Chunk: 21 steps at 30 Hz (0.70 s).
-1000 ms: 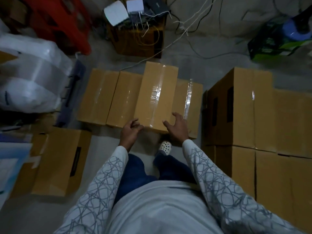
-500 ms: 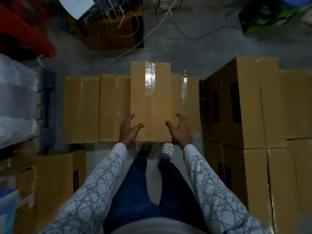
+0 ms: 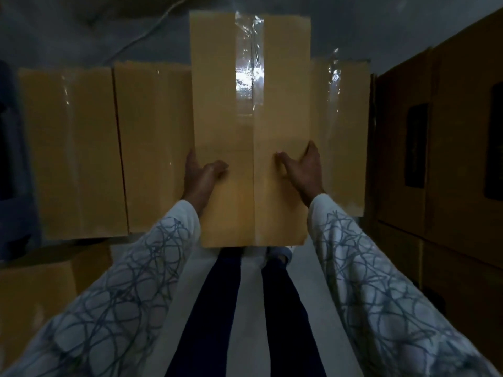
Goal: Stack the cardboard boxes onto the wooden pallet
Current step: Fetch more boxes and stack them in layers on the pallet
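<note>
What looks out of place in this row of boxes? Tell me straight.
The middle box, gripped at its sides by the left hand and right hand, breaks the row: it juts past the neighbouring boxes at both ends. Its clear tape is wrinkled.

I see white long sleeves [image 3: 128, 289] scrawled with grey-blue looping lines, dark navy trousers [image 3: 209, 308] and a pale shoe [image 3: 280, 254].

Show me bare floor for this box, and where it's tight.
Bare: grey floor beyond the row, crossed by a cable; pale strip by the shoe. Crowded: row boxes sit edge to edge, the rightmost close beside the stack. The held box hides its slot.
</note>
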Tool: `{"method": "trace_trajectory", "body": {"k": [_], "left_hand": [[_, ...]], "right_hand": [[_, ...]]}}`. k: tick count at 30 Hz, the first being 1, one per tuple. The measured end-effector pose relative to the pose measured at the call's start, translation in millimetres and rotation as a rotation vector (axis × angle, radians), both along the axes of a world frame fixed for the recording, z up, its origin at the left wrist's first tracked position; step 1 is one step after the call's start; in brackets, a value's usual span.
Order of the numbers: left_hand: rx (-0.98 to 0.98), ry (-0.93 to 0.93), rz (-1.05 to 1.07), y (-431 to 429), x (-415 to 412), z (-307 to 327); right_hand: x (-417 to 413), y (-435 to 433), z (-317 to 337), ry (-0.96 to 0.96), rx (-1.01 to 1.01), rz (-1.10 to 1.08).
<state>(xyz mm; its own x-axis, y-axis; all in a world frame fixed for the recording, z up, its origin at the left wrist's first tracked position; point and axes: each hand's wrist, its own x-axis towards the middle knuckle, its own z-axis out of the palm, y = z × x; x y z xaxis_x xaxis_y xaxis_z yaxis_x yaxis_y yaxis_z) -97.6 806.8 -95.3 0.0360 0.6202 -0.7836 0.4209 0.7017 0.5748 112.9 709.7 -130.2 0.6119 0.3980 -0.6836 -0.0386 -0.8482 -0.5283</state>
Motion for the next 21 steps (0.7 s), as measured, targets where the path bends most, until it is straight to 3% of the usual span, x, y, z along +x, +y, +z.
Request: {"method": "trace_trajectory", "body": {"k": [6,12,17,21], "left_hand": [[-0.017,-0.027,0.041,-21,3,76],[0.011,-0.066,-0.083,-82,-14,214],[0.059,-0.133,-0.274,-141,-15,316],[0.291,-0.086,-0.567,-189,1,375]], "right_hand": [[-10,-16,56,0.048,0.022,-0.222],[-40,-81,232,-0.058,-0.001,-0.308],[-64,-170,347,-0.078,0.059,-0.525],[-94,-257,415,-0.144,0.104,-0.726]]}}
